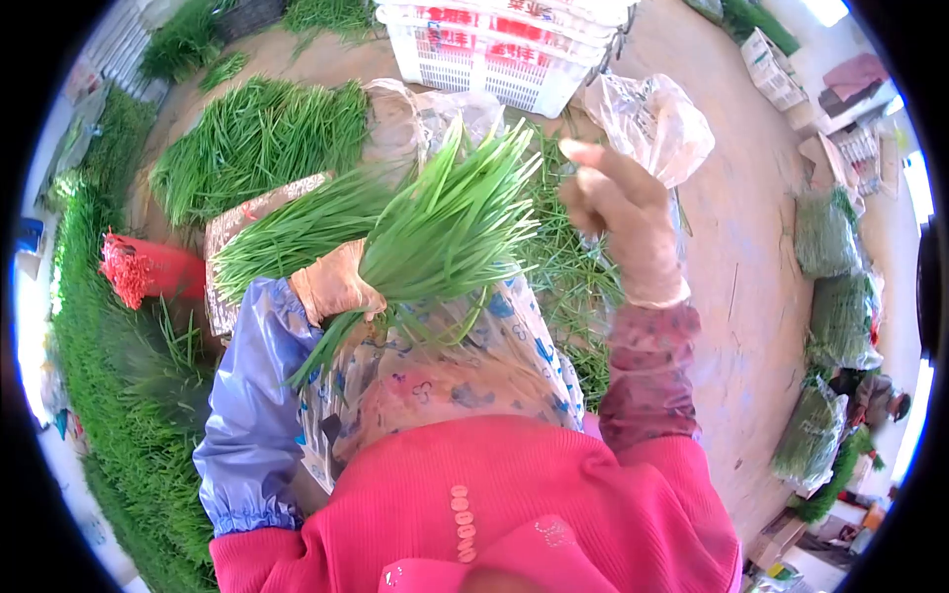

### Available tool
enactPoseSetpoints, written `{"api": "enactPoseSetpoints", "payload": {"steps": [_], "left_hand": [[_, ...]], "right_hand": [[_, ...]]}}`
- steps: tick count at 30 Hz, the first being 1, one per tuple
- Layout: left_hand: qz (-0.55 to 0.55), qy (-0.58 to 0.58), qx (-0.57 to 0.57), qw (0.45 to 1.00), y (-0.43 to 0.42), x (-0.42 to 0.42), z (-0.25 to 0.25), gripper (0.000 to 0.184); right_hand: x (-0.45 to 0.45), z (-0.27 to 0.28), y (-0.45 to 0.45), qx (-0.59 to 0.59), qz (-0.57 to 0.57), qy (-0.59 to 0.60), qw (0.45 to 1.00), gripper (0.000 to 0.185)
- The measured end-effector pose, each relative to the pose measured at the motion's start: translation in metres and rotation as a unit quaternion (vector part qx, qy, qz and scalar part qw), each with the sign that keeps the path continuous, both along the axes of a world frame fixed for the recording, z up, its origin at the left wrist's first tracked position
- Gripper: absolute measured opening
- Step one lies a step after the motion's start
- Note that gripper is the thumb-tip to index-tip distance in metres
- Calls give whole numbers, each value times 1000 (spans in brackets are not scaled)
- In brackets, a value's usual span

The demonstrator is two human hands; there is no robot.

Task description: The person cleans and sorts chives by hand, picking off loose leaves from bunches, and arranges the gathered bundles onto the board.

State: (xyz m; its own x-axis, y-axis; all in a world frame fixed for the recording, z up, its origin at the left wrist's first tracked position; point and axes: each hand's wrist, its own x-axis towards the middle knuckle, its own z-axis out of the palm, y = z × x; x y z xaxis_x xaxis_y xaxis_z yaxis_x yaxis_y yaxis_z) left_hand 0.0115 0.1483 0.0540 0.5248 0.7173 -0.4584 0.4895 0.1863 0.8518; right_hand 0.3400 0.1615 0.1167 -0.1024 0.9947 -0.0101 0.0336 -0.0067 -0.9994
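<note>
My left hand, in a thin glove, is closed around a bunch of garlic chives. Its cut, pale ends fan toward the upper right, and some leaf tips hang below the hand. To the right of the bunch my gloved right hand is raised and slightly blurred, index finger stretched out, the others bent, with nothing visible in it. More chives lie on a patterned board beside my left hand. Loose trimmings are scattered beneath the right hand.
A large chive pile lies ahead on the left, near a red roll with frayed ties. White stacked crates stand in front, with a clear plastic bag beside them. Bagged greens line the right; another person is there.
</note>
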Motion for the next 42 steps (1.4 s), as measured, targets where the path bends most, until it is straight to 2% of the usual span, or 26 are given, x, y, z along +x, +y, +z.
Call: {"api": "enactPoseSetpoints", "payload": {"steps": [1, 3, 5, 6, 7, 8, 10, 11, 13, 14, 16, 18, 20, 22, 23, 24, 26, 29, 30, 32, 34, 36, 39, 40, 41, 42], "left_hand": [[2, -10, 150, 989, -1, 2, 0, 57], [24, -38, 241, 969, -4, 4, 10, 66], [86, -41, 52, 994, 0, -5, 27, 72], [133, -51, 73, 987, 2, -6, 36, 68], [166, -36, 23, 985, 3, -10, 52, 58], [170, -32, 22, 985, 10, -13, 60, 58], [76, -94, 23, 992, 31, -15, 79, 50], [75, -90, 43, 992, 35, -13, 89, 46], [83, -87, 65, 991, 38, -9, 111, 45], [94, -85, 81, 989, 38, -7, 120, 45], [101, -67, 101, 988, 38, -5, 135, 47], [104, -73, 107, 986, 38, 1, 145, 50], [37, -4, 198, 979, 34, 0, 143, 52], [19, -43, 306, 951, 22, 5, 137, 56], [-31, 64, 280, 957, 16, 2, 141, 67], [9, 65, 283, 957, 0, 8, 133, 76], [-54, 152, 378, 912, -23, 11, 123, 83], [-148, 433, 413, 787, -63, -1, 83, 99], [-183, 487, 492, 698, -76, -4, 60, 96], [-191, 518, 532, 641, -101, -8, 29, 92], [-135, 487, 531, 680, -124, -10, -1, 92], [-126, 518, 500, 682, -148, -10, -19, 89], [-97, 449, 315, 830, -163, -9, -23, 78], [-79, 460, 304, 830, -167, -18, -20, 78], [-110, 452, 316, 827, -167, -24, -13, 78], [-146, 438, 332, 822, -164, -30, -3, 78]], "right_hand": [[-3, 0, 9, -1, -7, 4, 1000, 23], [-8, -7, 19, 11, -21, 54, 998, 23], [15, -17, 11, -61, 152, 98, 982, 24], [22, -22, 5, -98, 251, 102, 958, 24], [22, -30, 1, -155, 326, 102, 927, 24], [11, -40, -5, -227, 318, 34, 920, 25], [-9, -62, -13, -276, 345, 5, 897, 29], [-17, -77, -12, -268, 345, 6, 899, 29], [-31, -119, -8, -339, 289, 174, 878, 37], [-41, -146, -4, -333, 289, 175, 880, 37], [-66, -188, 6, -414, 352, 465, 700, 48], [-104, -163, -2, -402, 311, 498, 703, 46], [-135, -142, 4, -390, 269, 531, 703, 45], [-154, -132, 21, -315, 124, 627, 702, 57], [-159, -132, 31, -283, 76, 659, 693, 55], [-158, -135, 38, -265, 60, 674, 687, 54], [-151, -145, 44, -262, 87, 674, 685, 52], [-144, -164, 29, -299, 180, 635, 690, 50], [-145, -170, 23, -309, 205, 622, 690, 49], [-145, -180, 18, -323, 244, 608, 683, 47], [-149, -191, 21, -323, 291, 596, 676, 46], [-153, -215, 33, -312, 372, 580, 654, 45], [-161, -246, 52, -295, 494, 553, 602, 44], [-165, -219, 50, -300, 480, 532, 629, 42], [-169, -190, 47, -306, 467, 509, 655, 48], [-170, -186, 42, -302, 426, 512, 682, 39]]}}
